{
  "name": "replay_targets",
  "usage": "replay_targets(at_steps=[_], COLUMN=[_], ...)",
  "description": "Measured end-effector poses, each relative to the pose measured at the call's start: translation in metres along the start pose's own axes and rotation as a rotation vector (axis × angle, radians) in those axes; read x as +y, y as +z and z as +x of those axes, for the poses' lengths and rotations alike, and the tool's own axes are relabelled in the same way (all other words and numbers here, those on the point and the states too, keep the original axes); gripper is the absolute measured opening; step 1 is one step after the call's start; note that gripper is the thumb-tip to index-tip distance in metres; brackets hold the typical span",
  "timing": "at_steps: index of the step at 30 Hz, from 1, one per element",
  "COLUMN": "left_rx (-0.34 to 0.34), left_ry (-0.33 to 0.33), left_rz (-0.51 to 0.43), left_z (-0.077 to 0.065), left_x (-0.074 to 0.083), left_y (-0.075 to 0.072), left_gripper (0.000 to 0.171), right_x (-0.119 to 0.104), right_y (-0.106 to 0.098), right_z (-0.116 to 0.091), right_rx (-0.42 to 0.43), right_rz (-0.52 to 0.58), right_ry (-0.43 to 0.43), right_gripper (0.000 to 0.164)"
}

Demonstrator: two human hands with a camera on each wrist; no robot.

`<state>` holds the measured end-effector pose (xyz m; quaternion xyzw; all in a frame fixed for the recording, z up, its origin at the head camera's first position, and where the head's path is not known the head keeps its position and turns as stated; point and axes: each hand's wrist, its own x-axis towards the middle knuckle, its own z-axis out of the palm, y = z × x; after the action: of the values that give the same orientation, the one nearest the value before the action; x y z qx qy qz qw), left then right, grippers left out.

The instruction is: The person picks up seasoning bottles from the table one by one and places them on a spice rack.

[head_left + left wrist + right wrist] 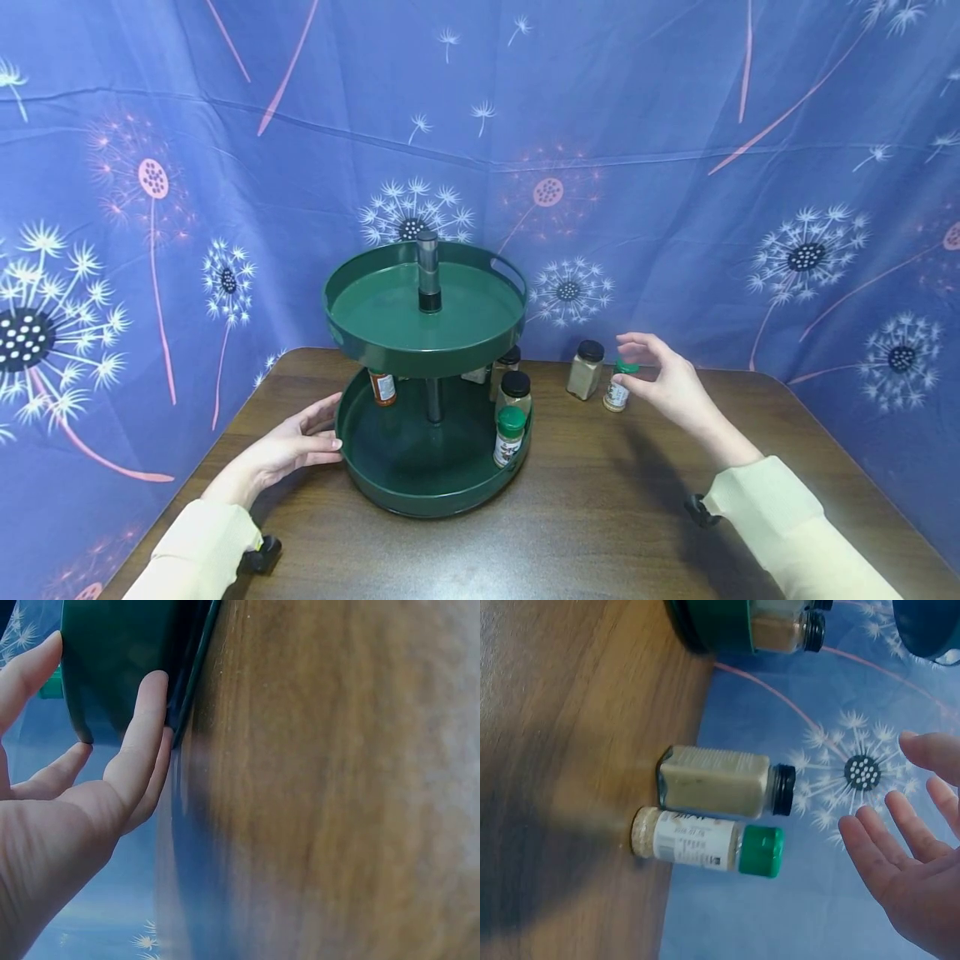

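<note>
A green two-tier turntable (420, 502) stands on the table. My left hand (296, 446) touches the outer wall of its lower tray with fingers extended; the left wrist view shows those fingertips (154, 684) against the green side. On the right, my right hand (663, 383) hovers by a green-capped spice jar (697, 841), fingers spread and holding nothing. Beside that jar is a square black-capped spice jar (716, 781); both stand upright on the table. The right wrist view shows the hand apart from both jars.
In the lower tray stand a green-capped jar (507, 446), a black-capped jar (514, 392) and an orange-red jar (384, 389); others are partly hidden behind. The upper tray (375, 304) has a central metal post (427, 262). A blue dandelion-print cloth (660, 208) hangs behind the wooden table (585, 517).
</note>
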<state>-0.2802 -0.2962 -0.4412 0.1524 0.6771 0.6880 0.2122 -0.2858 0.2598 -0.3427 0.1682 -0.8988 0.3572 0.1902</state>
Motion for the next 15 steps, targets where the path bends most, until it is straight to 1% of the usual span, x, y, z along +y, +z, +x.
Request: replay_targets(at_steps=[2, 9, 15], left_rx=[0.000, -0.003, 0.000], left_ry=[0.002, 0.003, -0.002], left_rz=[0.000, -0.007, -0.008], left_z=[0.000, 0.000, 0.000], left_x=[0.000, 0.000, 0.000], left_y=[0.000, 0.001, 0.001], left_gripper=[0.088, 0.087, 0.087], right_x=[0.005, 0.022, 0.034], right_y=[0.000, -0.001, -0.001], right_z=[0.001, 0.002, 0.002], right_rx=[0.009, 0.013, 0.035], right_rz=[-0.003, 0.041, 0.041], right_ry=[0.005, 0.041, 0.072], right_gripper=[0.056, 0.056, 0.057])
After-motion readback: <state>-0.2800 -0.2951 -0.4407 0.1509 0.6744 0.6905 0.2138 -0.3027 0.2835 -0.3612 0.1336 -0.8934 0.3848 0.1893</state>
